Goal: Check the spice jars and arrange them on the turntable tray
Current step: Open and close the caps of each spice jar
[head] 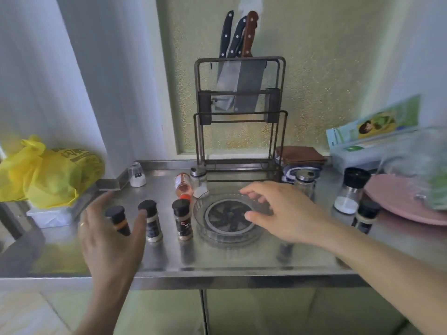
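On steel counter (242,257), empty turntable tray (226,234); both hands (108,235) (287,213) open, holding nothing; spice jars (182,218) probably light, slick, best gripped mid-body.

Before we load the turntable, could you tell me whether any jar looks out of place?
Yes: the red-capped jar lies tipped over behind the empty turntable tray, against an upright clear shaker. The other jars stand upright.

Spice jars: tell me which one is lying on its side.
The red-capped jar behind the turntable tray, tipped over with its cap toward the camera; all others stand upright.
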